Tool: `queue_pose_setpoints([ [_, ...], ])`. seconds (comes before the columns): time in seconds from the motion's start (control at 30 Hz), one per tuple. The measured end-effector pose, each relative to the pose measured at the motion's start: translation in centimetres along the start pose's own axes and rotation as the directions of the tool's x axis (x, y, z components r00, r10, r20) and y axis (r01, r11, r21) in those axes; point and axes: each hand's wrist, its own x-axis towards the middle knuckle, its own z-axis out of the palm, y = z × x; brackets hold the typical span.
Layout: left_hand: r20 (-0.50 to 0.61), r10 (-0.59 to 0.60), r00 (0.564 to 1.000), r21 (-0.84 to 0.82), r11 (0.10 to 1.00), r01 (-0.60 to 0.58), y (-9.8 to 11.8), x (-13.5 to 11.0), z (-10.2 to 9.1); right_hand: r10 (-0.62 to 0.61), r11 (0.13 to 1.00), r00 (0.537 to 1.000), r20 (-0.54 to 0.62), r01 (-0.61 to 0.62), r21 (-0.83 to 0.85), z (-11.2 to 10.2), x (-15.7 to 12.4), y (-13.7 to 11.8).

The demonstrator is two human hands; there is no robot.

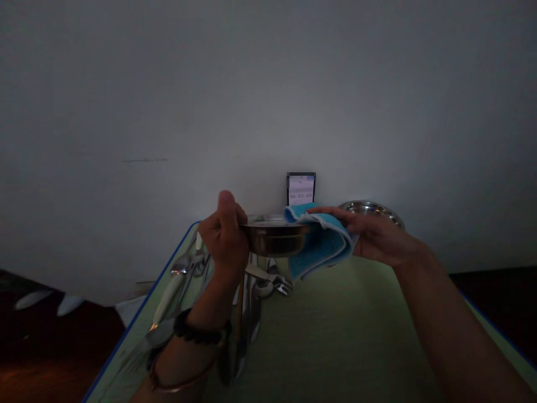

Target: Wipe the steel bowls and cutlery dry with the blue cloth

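Left hand (224, 238) around bowl (276, 240) rim, right hand (381, 240) around cloth (325, 249); green table (335, 336) below, grey wall (268, 89) behind.

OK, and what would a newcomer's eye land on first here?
Probably the bright blue cloth in the right hand, draped over the right edge of the metal bowl that the left hand holds. Next, the lit phone upright behind it, then the cutlery strewn across the table's left side.
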Motion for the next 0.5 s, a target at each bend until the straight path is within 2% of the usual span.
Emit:
queue_pose_setpoints([
  [0.07,-0.010,-0.075,0.997,-0.004,0.997,0.075,0.2,0.1,0.0,-0.023,0.975,0.999,0.024,0.028,-0.222,-0.7,-0.4,0.0],
  [0.1,0.002,-0.117,0.993,0.003,0.993,0.117,0.3,0.1,0.0,-0.038,0.935,0.999,0.025,0.045,-0.353,-0.9,-0.5,0.0],
  [0.2,0.044,-0.211,0.977,0.060,0.976,0.208,0.4,-0.2,-0.1,-0.122,0.708,0.992,-0.039,0.059,-0.704,-1.1,-0.3,-0.1],
  [0.27,0.065,-0.249,0.966,0.101,0.965,0.242,0.5,-0.3,-0.3,-0.227,0.542,0.968,-0.110,0.032,-0.839,-0.9,0.0,-0.2],
  [0.3,0.073,-0.259,0.963,0.115,0.961,0.250,0.5,-0.3,-0.3,-0.278,0.490,0.953,-0.118,0.035,-0.871,-0.8,0.1,-0.3],
  [0.37,0.089,-0.266,0.960,0.139,0.957,0.253,0.7,-0.2,-0.4,-0.331,0.476,0.941,-0.072,0.101,-0.873,-0.2,0.3,-0.5],
  [0.43,0.101,-0.254,0.962,0.162,0.958,0.236,1.0,-0.2,-0.3,-0.322,0.526,0.947,0.006,0.184,-0.831,0.7,0.4,-0.8],
  [0.5,0.113,-0.228,0.967,0.202,0.958,0.202,1.6,-0.3,-0.2,-0.303,0.563,0.953,0.030,0.204,-0.801,1.8,0.5,-0.9],
])
